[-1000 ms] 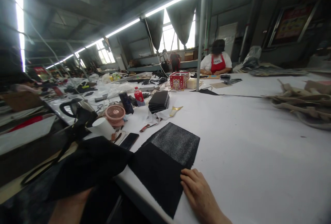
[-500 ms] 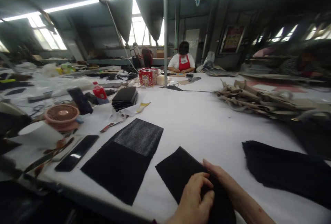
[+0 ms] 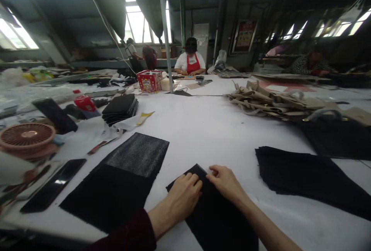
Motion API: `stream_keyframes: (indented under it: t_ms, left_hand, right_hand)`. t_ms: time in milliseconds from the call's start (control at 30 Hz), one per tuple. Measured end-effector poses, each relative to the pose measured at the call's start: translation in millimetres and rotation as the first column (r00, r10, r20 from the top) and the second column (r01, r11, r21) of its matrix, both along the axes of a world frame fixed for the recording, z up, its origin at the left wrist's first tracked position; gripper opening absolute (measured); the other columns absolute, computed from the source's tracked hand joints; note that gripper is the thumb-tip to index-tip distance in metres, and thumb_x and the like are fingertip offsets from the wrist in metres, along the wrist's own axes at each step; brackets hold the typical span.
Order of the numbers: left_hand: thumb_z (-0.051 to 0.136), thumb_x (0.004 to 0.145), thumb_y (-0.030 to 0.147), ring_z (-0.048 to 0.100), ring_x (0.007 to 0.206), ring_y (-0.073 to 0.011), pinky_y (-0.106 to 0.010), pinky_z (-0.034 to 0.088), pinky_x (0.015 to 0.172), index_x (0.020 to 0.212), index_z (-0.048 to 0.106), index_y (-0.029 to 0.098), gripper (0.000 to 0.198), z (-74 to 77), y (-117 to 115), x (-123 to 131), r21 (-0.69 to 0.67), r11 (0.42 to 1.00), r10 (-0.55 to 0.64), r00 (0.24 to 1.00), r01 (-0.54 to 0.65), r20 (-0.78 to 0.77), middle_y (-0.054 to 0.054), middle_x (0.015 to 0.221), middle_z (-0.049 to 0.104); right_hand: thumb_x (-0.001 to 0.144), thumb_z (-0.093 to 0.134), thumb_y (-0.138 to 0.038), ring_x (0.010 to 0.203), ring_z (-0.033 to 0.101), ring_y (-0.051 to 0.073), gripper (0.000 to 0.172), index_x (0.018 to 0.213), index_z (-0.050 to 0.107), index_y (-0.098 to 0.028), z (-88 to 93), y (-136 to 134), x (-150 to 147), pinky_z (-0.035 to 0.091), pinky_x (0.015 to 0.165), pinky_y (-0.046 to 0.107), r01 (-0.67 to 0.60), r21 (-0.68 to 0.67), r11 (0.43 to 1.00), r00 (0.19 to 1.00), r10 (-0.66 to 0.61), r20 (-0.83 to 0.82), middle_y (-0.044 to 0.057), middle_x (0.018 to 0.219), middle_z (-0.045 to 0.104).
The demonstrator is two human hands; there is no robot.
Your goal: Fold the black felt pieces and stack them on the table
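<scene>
A black fabric piece (image 3: 223,216) lies on the white table in front of me, its far corner pointing away. My left hand (image 3: 184,195) rests over its far left part, fingers bent and pressed together on the cloth. Thumb and fingertips of my right hand (image 3: 227,183) pinch the far right edge close to that corner. To the left lie more black fabric pieces (image 3: 107,197), with a greyish, speckled patch (image 3: 137,154) at the far end. Another dark fabric stack (image 3: 307,177) lies to the right. The fabric's near end runs out of view.
At left are a phone (image 3: 53,185), a pink fan (image 3: 27,137), a red-handled tool (image 3: 97,147), a red-capped bottle (image 3: 85,104) and a folded black stack (image 3: 121,108). Beige strips (image 3: 269,102) pile up at right. A pole (image 3: 165,31) stands beyond; a person in a red apron (image 3: 191,61) sits opposite.
Both hands have moved forward along the fabric to its far end; the left now lies flatter over it and the right pinches its edge. The view has swung to the right.
</scene>
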State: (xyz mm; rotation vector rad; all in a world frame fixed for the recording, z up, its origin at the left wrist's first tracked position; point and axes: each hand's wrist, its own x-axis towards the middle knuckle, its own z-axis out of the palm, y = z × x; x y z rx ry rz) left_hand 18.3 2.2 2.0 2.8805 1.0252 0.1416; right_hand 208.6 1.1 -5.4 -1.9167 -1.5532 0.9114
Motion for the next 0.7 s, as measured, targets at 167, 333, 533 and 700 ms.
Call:
stream_keyframes:
  t_ms: [167, 333, 533, 700]
  left_hand:
    - [0.055, 0.092, 0.022, 0.055, 0.092, -0.0227, -0.037, 0.049, 0.081, 0.099, 0.057, 0.019, 0.009, -5.7, 8, -5, 0.030, 0.999, -0.023, 0.999, 0.022, 0.041, -0.006, 0.102, 0.060]
    - [0.049, 0.094, 0.017, 0.055, 0.085, -0.0207, -0.035, 0.048, 0.076, 0.090, 0.057, 0.019, 0.009, -12.8, 19, -5, 0.066, 0.997, -0.034, 0.997, 0.030, 0.075, -0.004, 0.094, 0.059]
    - [0.047, 0.094, 0.015, 0.054, 0.086, -0.0216, -0.037, 0.048, 0.077, 0.090, 0.058, 0.019, 0.012, -21.9, 33, -4, 0.087, 0.996, 0.006, 0.990, -0.019, 0.144, -0.004, 0.092, 0.060]
    - [0.043, 0.096, 0.012, 0.054, 0.090, -0.0215, -0.037, 0.049, 0.080, 0.116, 0.057, 0.019, 0.025, -30.0, 36, -6, 0.026, 0.999, 0.038, 0.971, -0.046, 0.235, -0.005, 0.098, 0.061]
  right_hand:
    - [0.089, 0.055, -0.022, 0.088, 0.060, 0.019, 0.022, 0.107, 0.068, -0.021, -21.2, -11, -29, 0.040, 0.076, 0.029, -0.018, 0.284, 0.959, 0.915, -0.099, 0.391, 0.005, 0.093, 0.067]
    - [0.094, 0.049, -0.015, 0.081, 0.057, 0.019, 0.020, 0.101, 0.068, -0.018, -47.2, -14, -35, 0.039, 0.074, 0.031, -0.115, 0.564, 0.818, 0.861, -0.202, 0.468, 0.004, 0.081, 0.062]
    - [0.096, 0.045, -0.011, 0.079, 0.054, 0.018, 0.025, 0.109, 0.065, -0.016, -56.1, -14, -35, 0.039, 0.072, 0.031, -0.215, 0.647, 0.732, 0.825, -0.219, 0.521, 0.005, 0.080, 0.058]
    - [0.096, 0.041, -0.008, 0.076, 0.050, 0.020, 0.028, 0.112, 0.064, -0.014, -55.1, -15, -38, 0.037, 0.070, 0.033, -0.303, 0.621, 0.723, 0.755, -0.215, 0.619, 0.006, 0.081, 0.056]
